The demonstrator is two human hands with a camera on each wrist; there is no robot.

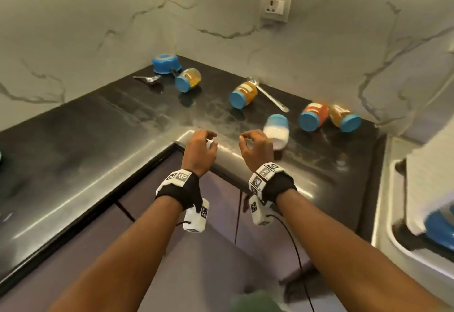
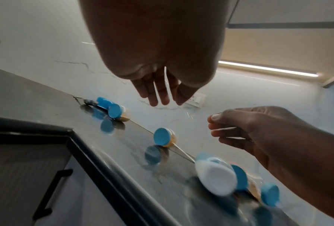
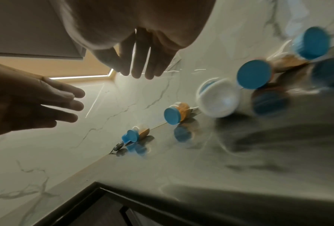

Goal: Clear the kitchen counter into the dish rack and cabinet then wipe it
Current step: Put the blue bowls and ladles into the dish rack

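Several blue-lidded jars lie on their sides on the black counter (image 1: pixel 73 139): two with yellow contents (image 1: pixel 188 82) (image 1: pixel 243 95), an orange one (image 1: pixel 314 116), a brownish one (image 1: pixel 344 118) and a white one (image 1: pixel 276 132). An upturned blue bowl (image 1: pixel 165 63) sits in the far corner beside a small spoon (image 1: pixel 147 79). A long metal spoon (image 1: pixel 269 96) lies behind the middle jar. My left hand (image 1: pixel 211 139) and right hand (image 1: pixel 245 139) hover over the counter's inner front corner, fingers loosely curled and holding nothing. The right hand is just left of the white jar (image 3: pixel 218 97).
Marble walls enclose the counter corner, with a socket (image 1: pixel 276 4) on the back wall. Dark cabinet doors (image 1: pixel 221 203) sit below the counter edge. At the right edge is a white basin or rack (image 1: pixel 393 225) with something blue (image 1: pixel 439 223) inside.
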